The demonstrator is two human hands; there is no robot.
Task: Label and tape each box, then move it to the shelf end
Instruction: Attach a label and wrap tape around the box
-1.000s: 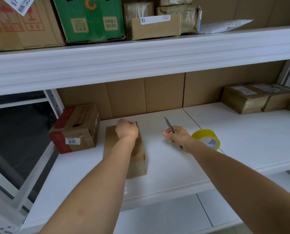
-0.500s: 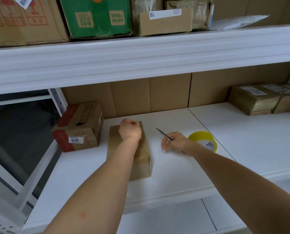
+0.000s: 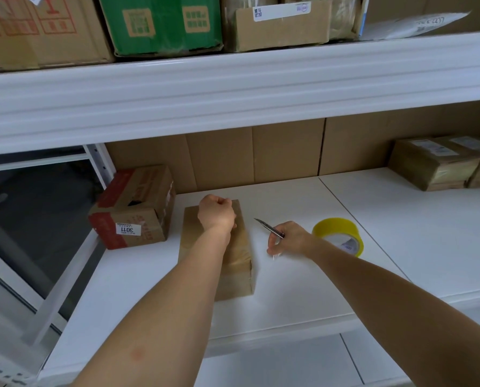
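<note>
From the head camera I look down at the white shelf (image 3: 303, 289). My left hand (image 3: 217, 214) rests on the far end of the plain brown box (image 3: 238, 263), the fingers curled into a fist on its top — whether they pinch anything there I cannot tell. The box lies flat near the middle of the shelf, its long side running away from me, my forearm crossing over it.

My right hand (image 3: 287, 238) sits just right of the box, knuckles low to the shelf, the fingers clamped on a slim metal knife (image 3: 269, 228) whose blade points up and left toward the box without touching it. Just beyond my right wrist stands the yellow tape roll (image 3: 338, 236), partly hidden by my arm.

At the left end of the shelf sits a red-and-brown box (image 3: 134, 208) with a white label reading 3011 — close beside the plain box, a narrow gap between them. At the far right two taped, labelled parcels (image 3: 440, 163) stand against the cardboard backing. On the upper shelf (image 3: 233, 88) are a green carton (image 3: 160, 23) and several brown cartons.
</note>
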